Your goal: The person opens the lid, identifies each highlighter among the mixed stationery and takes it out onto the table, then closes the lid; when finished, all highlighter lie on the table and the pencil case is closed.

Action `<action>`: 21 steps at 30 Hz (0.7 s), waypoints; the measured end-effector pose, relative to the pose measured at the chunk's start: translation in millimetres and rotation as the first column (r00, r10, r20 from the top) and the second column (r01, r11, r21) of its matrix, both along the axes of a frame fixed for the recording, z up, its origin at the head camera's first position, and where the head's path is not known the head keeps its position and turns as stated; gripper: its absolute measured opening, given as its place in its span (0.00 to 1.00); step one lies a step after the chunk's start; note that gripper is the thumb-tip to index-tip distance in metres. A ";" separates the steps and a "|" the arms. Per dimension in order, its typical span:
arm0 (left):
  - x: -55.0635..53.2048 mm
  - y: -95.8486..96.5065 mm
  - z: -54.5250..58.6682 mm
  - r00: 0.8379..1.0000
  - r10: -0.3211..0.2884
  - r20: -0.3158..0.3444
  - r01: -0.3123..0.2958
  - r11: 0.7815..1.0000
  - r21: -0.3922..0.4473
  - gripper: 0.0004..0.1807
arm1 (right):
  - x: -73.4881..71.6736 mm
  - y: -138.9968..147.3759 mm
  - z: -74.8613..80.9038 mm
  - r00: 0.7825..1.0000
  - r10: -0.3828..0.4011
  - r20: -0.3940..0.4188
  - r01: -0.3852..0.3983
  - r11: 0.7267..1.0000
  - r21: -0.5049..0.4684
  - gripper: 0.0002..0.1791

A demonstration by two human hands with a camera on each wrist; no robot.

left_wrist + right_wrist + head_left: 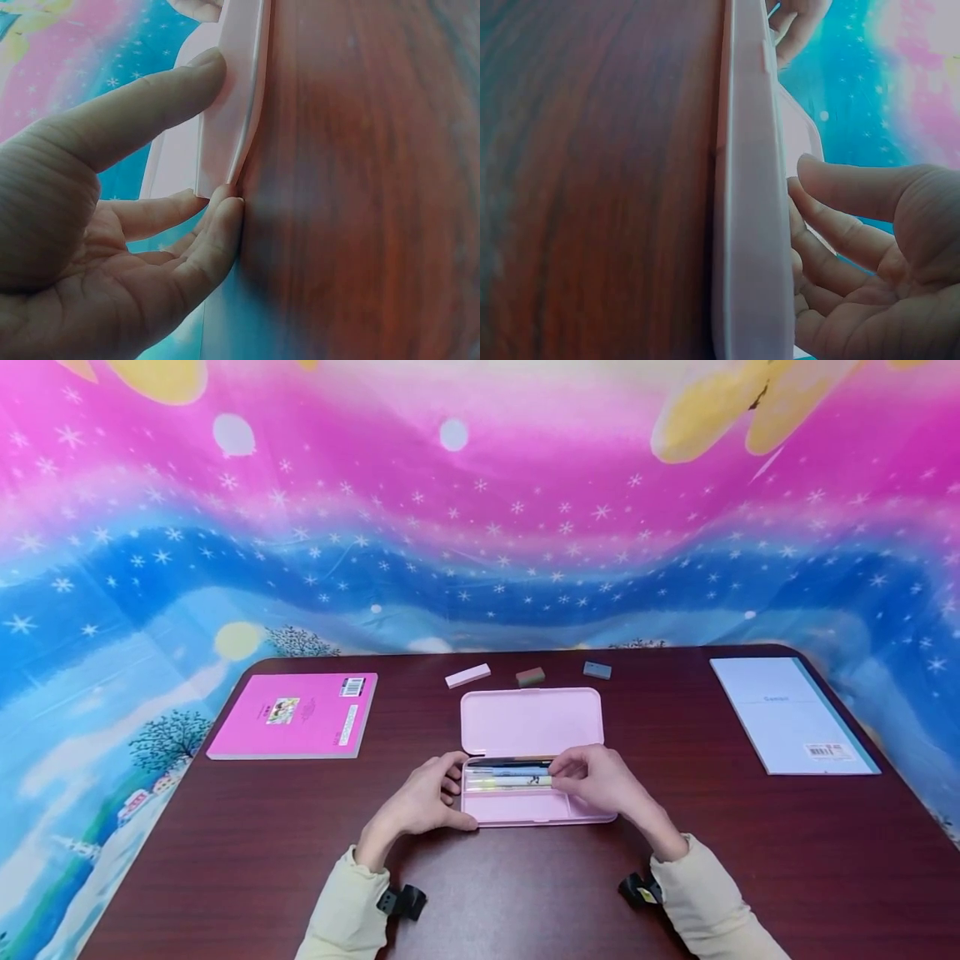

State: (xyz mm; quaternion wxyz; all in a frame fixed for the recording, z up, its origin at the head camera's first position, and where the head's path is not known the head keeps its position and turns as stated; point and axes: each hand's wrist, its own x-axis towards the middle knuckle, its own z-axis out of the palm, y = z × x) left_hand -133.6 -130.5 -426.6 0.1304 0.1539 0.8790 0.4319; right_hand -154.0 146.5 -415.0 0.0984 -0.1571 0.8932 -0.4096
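An open pink pencil case [517, 810] lies on the table, its lid [532, 722] tipped back behind it. Several pens [510, 780], among them a black one, a blue one and a whitish one with a dark print, lie lengthwise in the tray. My left hand [420, 802] holds the case's left end, thumb along the front wall and fingers at the end wall. Over the right part of the tray, my right hand [603, 781] pinches the right end of a pen between thumb and forefinger. In the right wrist view, the case wall [757, 187] hides those fingertips' lower side.
Behind the lid lie a pale pink eraser [467, 676], a red-and-green eraser [530, 677] and a blue-grey eraser [597, 670]. A pink book [255, 718] lies at the left, a pale blue notebook [780, 727] at the right. A printed cloth hangs behind the table.
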 end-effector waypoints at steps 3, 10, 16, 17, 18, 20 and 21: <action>0.3 -0.1 0.9 1.000 -0.005 -0.002 0.005 1.000 -0.001 0.45 | 0.7 -1.3 -0.1 1.000 0.006 -0.001 -0.006 1.000 0.004 0.05; 0.3 0.0 0.9 1.000 -0.010 -0.003 0.010 1.000 -0.015 0.46 | 1.9 -4.8 -2.3 0.999 0.034 -0.029 -0.033 0.999 0.023 0.06; -0.2 -0.5 1.1 1.000 -0.015 -0.010 0.015 1.000 -0.017 0.45 | 1.1 -6.1 -5.2 0.998 0.032 -0.062 -0.029 0.998 0.049 0.06; -0.1 -0.8 1.3 1.000 -0.015 -0.009 0.014 1.000 -0.017 0.45 | 0.9 -6.1 -5.6 0.998 0.031 -0.060 -0.028 0.998 0.052 0.05; 0.0 -0.8 1.4 1.000 -0.013 -0.007 0.013 1.000 -0.018 0.45 | 0.7 -6.0 -5.7 0.998 0.029 -0.056 -0.026 0.998 0.055 0.05; 0.2 -1.0 1.5 1.000 -0.013 -0.006 0.013 1.000 -0.017 0.45 | 0.7 -5.9 -5.0 0.999 0.022 -0.042 -0.019 0.998 0.063 0.05; 0.2 -1.0 1.6 1.000 -0.011 -0.004 0.010 1.000 -0.016 0.45 | 0.9 -5.6 -4.2 0.999 0.022 -0.039 -0.019 0.998 0.067 0.04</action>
